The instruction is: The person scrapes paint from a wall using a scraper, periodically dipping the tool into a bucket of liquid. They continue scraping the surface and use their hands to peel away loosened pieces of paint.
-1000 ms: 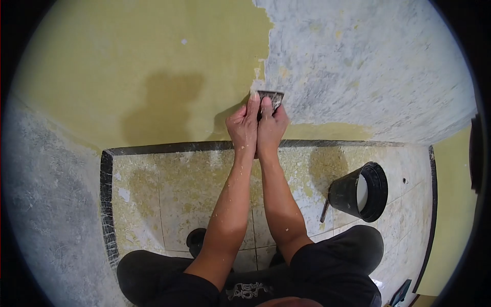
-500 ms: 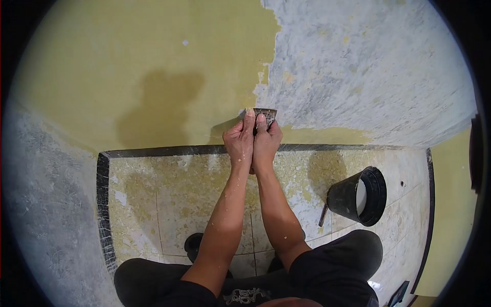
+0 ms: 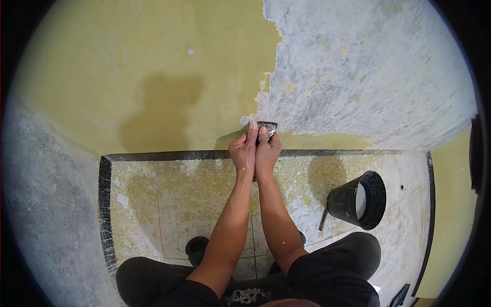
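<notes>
Both hands are closed side by side around a metal scraper (image 3: 267, 128), whose wide blade lies against the lower wall. My left hand (image 3: 244, 152) presses the left side of the blade with its fingertips. On the right side, my right hand (image 3: 267, 151) has its thumb up on the blade. The handle is mostly hidden between the palms and wrists. Yellow paint (image 3: 225, 66) covers the wall to the left, and a bare grey-white patch (image 3: 353, 71) spreads to the right. A small chipped spot shows just left of the blade.
A black bucket (image 3: 348, 200) with whitish contents leans on the tiled floor at the right, a stick-like handle (image 3: 323, 219) beside it. Paint flakes litter the floor (image 3: 189, 204). A black skirting strip (image 3: 179, 154) edges the wall's foot. My bent knees flank my arms.
In the view, the hands and scraper sit slightly lower, and the wall and skirting have shifted down a little too. More of the chipped spot beside the blade shows. Both hands keep their hold.
</notes>
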Motion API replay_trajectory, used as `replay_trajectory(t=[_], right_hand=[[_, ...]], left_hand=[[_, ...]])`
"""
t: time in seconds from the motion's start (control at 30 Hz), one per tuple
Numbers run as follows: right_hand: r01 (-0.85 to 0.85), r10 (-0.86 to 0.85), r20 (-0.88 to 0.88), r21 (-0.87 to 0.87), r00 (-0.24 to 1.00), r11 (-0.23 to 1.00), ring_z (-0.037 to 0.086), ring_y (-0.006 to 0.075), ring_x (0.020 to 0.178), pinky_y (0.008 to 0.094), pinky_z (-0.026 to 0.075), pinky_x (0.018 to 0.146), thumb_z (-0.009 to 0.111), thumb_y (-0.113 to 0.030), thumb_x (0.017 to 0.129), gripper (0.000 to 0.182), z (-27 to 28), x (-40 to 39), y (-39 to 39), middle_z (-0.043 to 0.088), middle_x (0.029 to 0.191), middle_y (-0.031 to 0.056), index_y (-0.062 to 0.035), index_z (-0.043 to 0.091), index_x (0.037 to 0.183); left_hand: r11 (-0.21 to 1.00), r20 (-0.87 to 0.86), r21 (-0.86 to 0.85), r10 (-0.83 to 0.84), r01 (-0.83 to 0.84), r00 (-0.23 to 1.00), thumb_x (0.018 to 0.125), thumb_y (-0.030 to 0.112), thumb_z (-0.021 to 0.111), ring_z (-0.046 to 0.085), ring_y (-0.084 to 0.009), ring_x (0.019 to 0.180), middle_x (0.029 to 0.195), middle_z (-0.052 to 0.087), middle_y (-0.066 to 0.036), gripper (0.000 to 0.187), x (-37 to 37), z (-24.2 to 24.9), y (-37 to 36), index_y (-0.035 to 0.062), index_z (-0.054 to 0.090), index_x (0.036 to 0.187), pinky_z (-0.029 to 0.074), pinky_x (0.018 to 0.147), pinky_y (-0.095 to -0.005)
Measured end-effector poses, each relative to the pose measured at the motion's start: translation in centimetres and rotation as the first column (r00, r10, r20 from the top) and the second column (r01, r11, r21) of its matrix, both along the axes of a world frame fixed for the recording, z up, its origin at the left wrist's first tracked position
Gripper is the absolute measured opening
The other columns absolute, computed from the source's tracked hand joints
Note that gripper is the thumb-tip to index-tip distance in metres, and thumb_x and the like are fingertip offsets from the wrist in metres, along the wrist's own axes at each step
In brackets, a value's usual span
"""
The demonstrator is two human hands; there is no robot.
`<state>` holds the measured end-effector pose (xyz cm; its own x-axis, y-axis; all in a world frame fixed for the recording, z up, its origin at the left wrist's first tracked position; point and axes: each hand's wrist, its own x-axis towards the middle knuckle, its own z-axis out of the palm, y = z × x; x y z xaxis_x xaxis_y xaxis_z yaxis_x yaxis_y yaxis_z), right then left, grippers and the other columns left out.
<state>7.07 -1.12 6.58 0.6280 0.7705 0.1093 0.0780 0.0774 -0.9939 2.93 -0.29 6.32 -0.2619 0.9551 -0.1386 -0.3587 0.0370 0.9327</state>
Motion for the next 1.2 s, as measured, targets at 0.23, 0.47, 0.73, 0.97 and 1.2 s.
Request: replay_trajectory(t=[0.23, 0.47, 0.73, 0.97, 1.2], right_hand=[[0.009, -0.006, -0.063, 0.050, 0.998, 0.999, 0.047, 0.0151, 0.062, 0.0330, 0.042, 0.060, 0.058, -0.020, 0.088, 0.026, 2.8, -0.9, 0.4, 0.059, 0.068, 0.0095, 0.0054, 0.059, 0.081], [0.017, -0.015, -0.069, 0.016, 0.997, 1.000, 0.048, 0.0159, 0.064, 0.0338, 0.043, 0.063, 0.058, -0.017, 0.088, 0.023, 1.5, -0.4, 0.6, 0.062, 0.072, 0.0098, 0.0052, 0.060, 0.083], [-0.035, 0.042, -0.186, 0.041, 0.982, 0.999, 0.046, 0.0099, 0.066, 0.0273, 0.041, 0.061, 0.057, -0.016, 0.091, 0.021, 2.2, -0.5, 0.3, 0.059, 0.072, 0.0031, 0.0035, 0.060, 0.086], [-0.038, 0.058, -0.204, 0.100, 0.977, 0.994, 0.046, 0.0089, 0.067, 0.0262, 0.040, 0.061, 0.057, -0.015, 0.091, 0.019, 1.6, -0.6, 0.5, 0.059, 0.073, 0.0025, 0.0031, 0.060, 0.086], [-0.063, 0.067, -0.016, 0.186, 0.998, 0.981, 0.046, 0.0087, 0.067, 0.0270, 0.041, 0.061, 0.057, -0.018, 0.090, 0.022, 7.1, -0.5, 1.6, 0.059, 0.073, 0.0034, 0.0033, 0.060, 0.086]], left_hand=[[0.998, 0.095, 0.056, -0.008, 0.003, 0.995, 0.086, 0.033, 0.066, 0.041, -0.0036, 0.061, 0.062, 0.055, 0.006, 0.040, -0.5, 2.6, 0.5, -0.0058, 0.067, 0.079, 0.038, 0.053, -0.0223], [1.000, -0.229, -0.014, 0.025, -0.028, 0.973, 0.084, 0.035, 0.069, 0.043, -0.0053, 0.061, 0.065, 0.055, 0.005, 0.041, -0.7, 0.5, 1.2, -0.0040, 0.066, 0.074, 0.039, 0.054, -0.0233], [1.000, 0.076, -0.004, -0.030, 0.030, 0.997, 0.086, 0.022, 0.068, 0.046, -0.0036, 0.061, 0.069, 0.061, 0.002, 0.027, -0.3, 2.0, 0.6, -0.0031, 0.069, 0.078, 0.039, 0.054, -0.0191], [0.999, 0.119, 0.049, -0.002, -0.004, 0.993, 0.087, 0.020, 0.066, 0.044, -0.0028, 0.061, 0.068, 0.059, 0.003, 0.024, -0.1, 1.9, 0.4, -0.0021, 0.069, 0.078, 0.037, 0.054, -0.0183], [0.975, -0.050, 0.219, 0.045, -0.033, 0.998, 0.087, 0.031, 0.065, 0.038, -0.0042, 0.060, 0.061, 0.047, 0.005, 0.040, -0.9, 8.5, 1.5, -0.0008, 0.059, 0.065, 0.034, 0.052, -0.0205]])
